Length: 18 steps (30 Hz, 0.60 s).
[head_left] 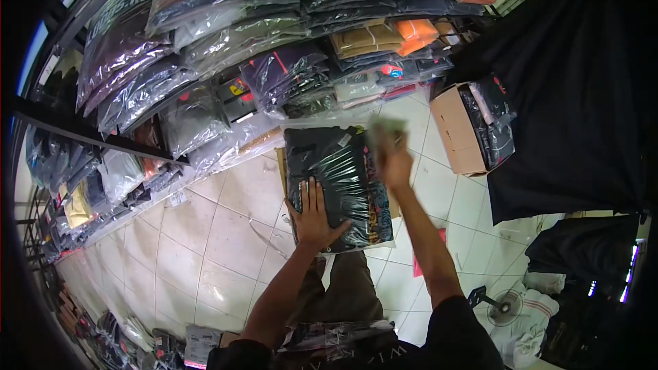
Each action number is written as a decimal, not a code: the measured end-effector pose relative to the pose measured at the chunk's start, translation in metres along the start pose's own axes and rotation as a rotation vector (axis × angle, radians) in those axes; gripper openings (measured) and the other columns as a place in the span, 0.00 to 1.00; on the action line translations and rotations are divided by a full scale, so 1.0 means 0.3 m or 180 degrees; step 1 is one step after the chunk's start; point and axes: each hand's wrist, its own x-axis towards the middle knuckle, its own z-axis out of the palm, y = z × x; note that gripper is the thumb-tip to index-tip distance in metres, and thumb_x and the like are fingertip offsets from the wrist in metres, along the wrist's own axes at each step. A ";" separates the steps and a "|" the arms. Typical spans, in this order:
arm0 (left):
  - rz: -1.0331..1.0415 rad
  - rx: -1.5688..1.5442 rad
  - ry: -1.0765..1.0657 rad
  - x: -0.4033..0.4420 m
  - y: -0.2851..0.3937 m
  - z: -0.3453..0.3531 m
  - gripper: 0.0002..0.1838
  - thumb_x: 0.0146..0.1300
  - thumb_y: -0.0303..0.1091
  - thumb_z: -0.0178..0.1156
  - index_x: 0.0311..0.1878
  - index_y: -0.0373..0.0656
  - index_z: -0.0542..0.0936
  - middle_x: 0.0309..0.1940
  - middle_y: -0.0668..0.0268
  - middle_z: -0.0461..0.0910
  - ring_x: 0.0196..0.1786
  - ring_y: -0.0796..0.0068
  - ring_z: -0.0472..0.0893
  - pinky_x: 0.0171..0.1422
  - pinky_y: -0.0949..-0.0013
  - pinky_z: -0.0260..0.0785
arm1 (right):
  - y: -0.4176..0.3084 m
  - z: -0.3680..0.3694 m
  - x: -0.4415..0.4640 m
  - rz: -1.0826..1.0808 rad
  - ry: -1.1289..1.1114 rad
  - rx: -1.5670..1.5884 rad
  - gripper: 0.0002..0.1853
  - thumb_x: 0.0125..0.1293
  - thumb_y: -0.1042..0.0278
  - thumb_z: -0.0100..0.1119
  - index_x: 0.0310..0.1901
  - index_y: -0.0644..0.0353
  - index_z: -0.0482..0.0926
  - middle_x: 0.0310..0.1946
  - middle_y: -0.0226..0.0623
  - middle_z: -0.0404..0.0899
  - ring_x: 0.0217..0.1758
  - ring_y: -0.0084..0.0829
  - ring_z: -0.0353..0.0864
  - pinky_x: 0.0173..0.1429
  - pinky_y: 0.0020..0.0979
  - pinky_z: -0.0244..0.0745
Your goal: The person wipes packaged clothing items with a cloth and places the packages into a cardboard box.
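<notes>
A dark folded garment in clear plastic lies in front of me, with a coloured print along its right side and cardboard edges showing beneath it. My left hand rests flat on the lower left of the package, fingers spread. Near the package's top right corner, my right hand is closed around a greenish thing, which is blurred by motion and cannot be made out.
Shelves with stacks of bagged garments run across the top and left. An open cardboard box of bagged items stands at the right, beside a black cloth. A small fan and white sacks are at lower right.
</notes>
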 end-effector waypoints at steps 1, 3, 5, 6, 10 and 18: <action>0.0046 -0.0032 0.0009 -0.001 -0.002 0.014 0.53 0.59 0.65 0.55 0.75 0.32 0.52 0.79 0.54 0.42 0.81 0.55 0.41 0.73 0.26 0.26 | -0.055 -0.023 -0.096 -0.0184 -0.0509 0.0193 0.35 0.59 0.70 0.58 0.69 0.36 0.65 0.63 0.64 0.65 0.37 0.54 0.83 0.35 0.45 0.82; 0.0184 -0.0427 0.0166 -0.024 -0.050 0.040 0.37 0.63 0.41 0.49 0.74 0.34 0.57 0.78 0.56 0.47 0.81 0.56 0.44 0.76 0.31 0.25 | -0.116 0.030 -0.326 0.0711 -0.2465 0.0417 0.32 0.60 0.67 0.60 0.68 0.35 0.68 0.63 0.54 0.68 0.45 0.48 0.83 0.36 0.39 0.83; 0.0289 -0.0830 0.0385 -0.032 -0.071 0.036 0.34 0.59 0.28 0.46 0.73 0.37 0.61 0.77 0.58 0.53 0.80 0.57 0.48 0.78 0.37 0.25 | -0.096 0.044 -0.501 -0.2092 -0.0854 -0.0463 0.31 0.59 0.66 0.60 0.66 0.36 0.71 0.62 0.49 0.70 0.44 0.45 0.84 0.33 0.38 0.82; 0.0309 -0.0810 0.0370 -0.032 -0.072 0.036 0.34 0.59 0.28 0.46 0.73 0.37 0.61 0.77 0.58 0.53 0.80 0.57 0.48 0.78 0.37 0.25 | -0.074 0.041 -0.513 -0.1626 -0.0819 -0.0421 0.30 0.59 0.66 0.59 0.66 0.36 0.71 0.60 0.48 0.71 0.44 0.44 0.84 0.31 0.38 0.81; 0.0291 -0.0659 0.0659 -0.028 -0.076 0.055 0.33 0.62 0.30 0.47 0.73 0.38 0.60 0.76 0.53 0.53 0.79 0.51 0.49 0.77 0.37 0.32 | 0.256 -0.007 -0.499 0.0463 -0.0707 -0.0641 0.23 0.59 0.70 0.54 0.57 0.42 0.78 0.54 0.52 0.73 0.33 0.46 0.83 0.26 0.42 0.78; -0.2384 -0.0917 0.0013 -0.054 -0.078 -0.004 0.45 0.35 0.64 0.77 0.50 0.35 0.80 0.36 0.53 0.85 0.40 0.51 0.84 0.45 0.56 0.75 | 0.306 -0.272 -0.553 0.1301 -0.0354 -0.0145 0.29 0.57 0.63 0.65 0.62 0.42 0.71 0.46 0.42 0.77 0.40 0.50 0.82 0.39 0.48 0.80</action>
